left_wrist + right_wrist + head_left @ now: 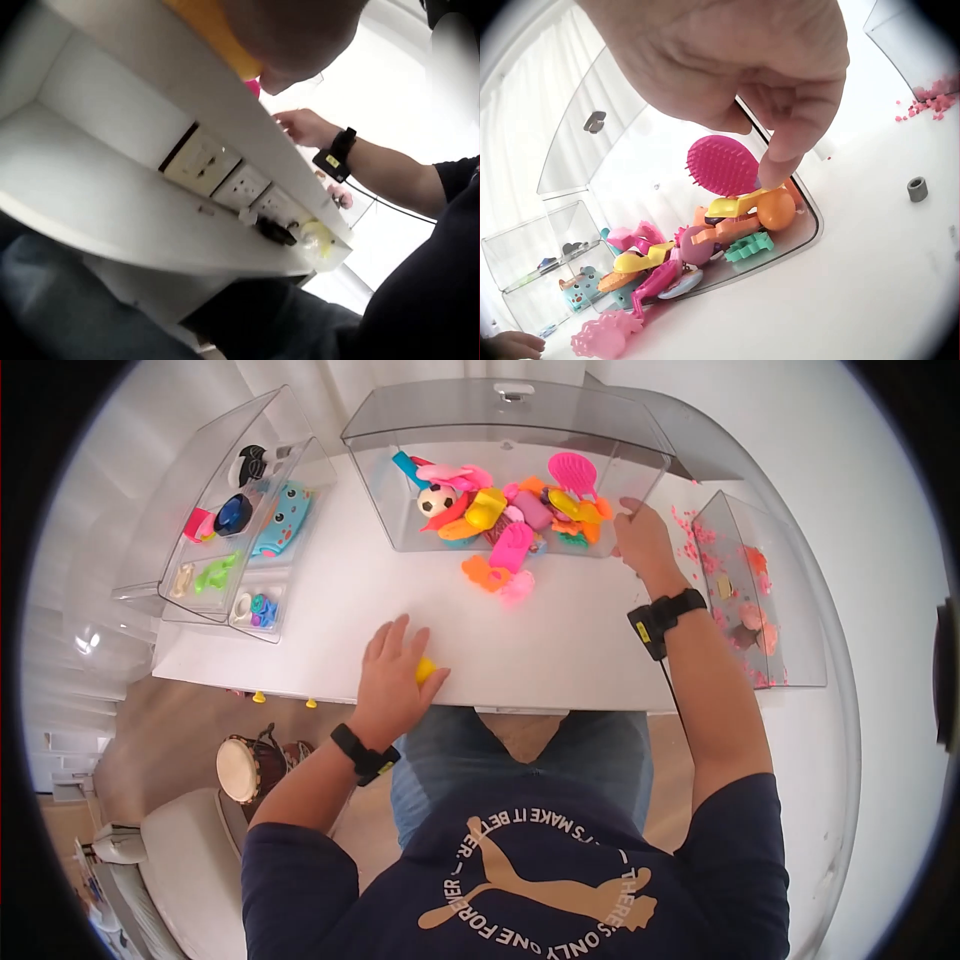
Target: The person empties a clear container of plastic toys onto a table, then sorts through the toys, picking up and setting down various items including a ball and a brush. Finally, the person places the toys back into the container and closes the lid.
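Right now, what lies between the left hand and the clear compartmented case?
Only bare white tabletop lies between the left hand and the case; the head view shows it.

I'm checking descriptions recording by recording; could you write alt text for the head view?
A person's right hand is at the right end of a clear bin heaped with colorful toys, while the left hand, fingers spread, is beside a yellow object on a white table. Clear containers stand at both sides.
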{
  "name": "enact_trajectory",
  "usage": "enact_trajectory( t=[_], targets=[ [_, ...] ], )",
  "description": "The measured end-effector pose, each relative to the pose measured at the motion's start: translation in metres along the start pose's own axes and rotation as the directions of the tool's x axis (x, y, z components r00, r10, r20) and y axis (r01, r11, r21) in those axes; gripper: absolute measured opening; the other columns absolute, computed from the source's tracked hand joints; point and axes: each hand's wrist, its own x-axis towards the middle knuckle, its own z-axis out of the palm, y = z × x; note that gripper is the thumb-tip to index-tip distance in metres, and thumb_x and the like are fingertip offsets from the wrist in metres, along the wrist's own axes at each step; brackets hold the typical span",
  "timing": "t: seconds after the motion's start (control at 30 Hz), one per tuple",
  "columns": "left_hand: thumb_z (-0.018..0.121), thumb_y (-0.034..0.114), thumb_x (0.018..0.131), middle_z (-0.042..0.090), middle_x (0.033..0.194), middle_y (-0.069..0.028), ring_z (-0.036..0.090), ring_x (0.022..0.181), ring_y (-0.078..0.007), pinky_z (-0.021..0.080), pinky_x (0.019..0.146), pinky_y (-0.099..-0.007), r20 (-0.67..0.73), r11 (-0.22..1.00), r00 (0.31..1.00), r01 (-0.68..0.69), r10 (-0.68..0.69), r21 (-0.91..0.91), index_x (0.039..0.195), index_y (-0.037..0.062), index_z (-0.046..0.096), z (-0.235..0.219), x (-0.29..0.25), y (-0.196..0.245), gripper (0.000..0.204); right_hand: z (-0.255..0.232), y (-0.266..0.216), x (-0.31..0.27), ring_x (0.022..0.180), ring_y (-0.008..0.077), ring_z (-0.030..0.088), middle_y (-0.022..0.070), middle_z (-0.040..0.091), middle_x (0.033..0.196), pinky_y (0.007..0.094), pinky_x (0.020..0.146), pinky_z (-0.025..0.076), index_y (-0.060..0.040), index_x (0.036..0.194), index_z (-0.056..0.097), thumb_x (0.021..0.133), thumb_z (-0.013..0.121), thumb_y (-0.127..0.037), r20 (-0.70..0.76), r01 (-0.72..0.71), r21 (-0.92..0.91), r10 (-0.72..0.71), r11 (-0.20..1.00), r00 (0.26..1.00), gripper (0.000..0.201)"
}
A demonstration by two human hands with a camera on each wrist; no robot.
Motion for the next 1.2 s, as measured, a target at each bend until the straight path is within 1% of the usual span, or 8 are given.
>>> enact_trajectory(
  t=[0.13,0.23,0.43,0.53,0.67,0.77,1.0,1.2],
  targets=[
    [0.072,0.026,0.083,0.048,0.134,-0.0274,0.044,0.124,-0.0455,0.039,0.105,-0.0504,0.040,0.999,0.999,0.023,-0.022,-0.031,0.127,-0.0018,0.053,0.004,0.014,-0.001,0.055,-0.004,0.013,0.005,0.067,0.0302,0.070,0.0210,0.071,0.089,0.0393,0.075,0.055,0.0022,0.126,0.058,0.091,0.053,-0.024,0.017,0.080,-0.042,-0.079,0.996,0.997,0.044],
    [0.072,0.022,0.083,0.048,0.132,-0.0269,0.045,0.124,-0.0446,0.039,0.106,-0.0491,0.040,0.999,0.999,0.009,-0.007,-0.044,0.128,-0.0025,0.052,0.008,0.017,-0.004,0.055,-0.013,-0.009,-0.012,0.077,0.0297,0.071,0.0218,0.070,0.100,0.0386,0.078,0.054,0.0024,0.132,0.053,0.090,0.058,-0.030,0.072,-0.042,-0.012,0.042,0.999,0.996,0.053],
    [0.068,0.009,0.083,0.051,0.129,-0.0241,0.047,0.123,-0.0406,0.041,0.105,-0.0461,0.105,0.995,0.994,0.033,-0.023,-0.091,0.127,-0.0029,0.050,-0.001,0.020,-0.007,0.048,-0.009,0.023,-0.030,0.095,0.0234,0.066,0.0183,0.061,0.121,0.0353,0.080,0.053,0.0001,0.138,0.047,0.086,0.069,-0.037,-0.151,0.222,-0.235,-0.261,0.946,0.953,0.067],
    [0.066,0.003,0.082,0.052,0.127,-0.0213,0.048,0.122,-0.0390,0.042,0.104,-0.0459,0.205,0.994,0.979,0.027,-0.005,-0.105,0.123,-0.0015,0.052,-0.004,0.032,-0.008,0.044,-0.028,0.011,-0.078,0.086,0.0196,0.063,0.0139,0.060,0.118,0.0324,0.075,0.052,-0.0025,0.135,0.051,0.086,0.072,-0.026,-0.137,0.185,0.058,-0.176,0.981,0.975,0.059],
    [0.062,0.002,0.082,0.054,0.121,-0.0185,0.050,0.116,-0.0368,0.044,0.100,-0.0447,0.187,0.994,0.976,-0.099,0.108,-0.055,0.118,0.0010,0.055,0.004,0.055,-0.009,0.036,-0.035,0.030,-0.143,0.077,0.0148,0.059,0.0107,0.060,0.112,0.0280,0.067,0.050,-0.0044,0.123,0.059,0.084,0.070,-0.006,-0.118,0.349,0.172,-0.332,0.921,0.936,0.041],
    [0.059,0.003,0.083,0.055,0.120,-0.0173,0.052,0.115,-0.0352,0.045,0.098,-0.0440,0.112,0.980,0.976,-0.193,0.187,0.054,0.118,0.0035,0.058,0.018,0.082,-0.020,0.034,-0.040,0.040,-0.179,0.077,0.0146,0.060,0.0099,0.060,0.111,0.0265,0.063,0.050,-0.0033,0.118,0.061,0.083,0.068,-0.004,-0.048,0.194,0.264,-0.188,0.945,0.981,0.036],
    [0.066,0.003,0.080,0.055,0.128,-0.0160,0.050,0.121,-0.0349,0.042,0.103,-0.0451,0.246,0.993,0.969,-0.065,0.040,0.096,0.126,0.0054,0.056,0.016,0.115,-0.029,0.048,-0.036,0.063,-0.204,0.079,0.0112,0.058,0.0068,0.059,0.111,0.0223,0.060,0.047,-0.0030,0.115,0.062,0.084,0.064,0.001,-0.134,0.181,0.238,-0.153,0.954,0.979,0.031],
    [0.075,0.010,0.075,0.053,0.129,-0.0162,0.048,0.123,-0.0350,0.042,0.103,-0.0463,0.126,0.994,0.991,-0.058,0.047,0.087,0.126,0.0055,0.055,0.009,0.114,-0.021,0.055,-0.022,0.073,-0.203,0.076,0.0180,0.060,0.0112,0.060,0.109,0.0275,0.061,0.050,-0.0018,0.110,0.063,0.081,0.065,0.002,-0.269,0.241,0.244,-0.173,0.939,0.947,0.029]
  ],
)
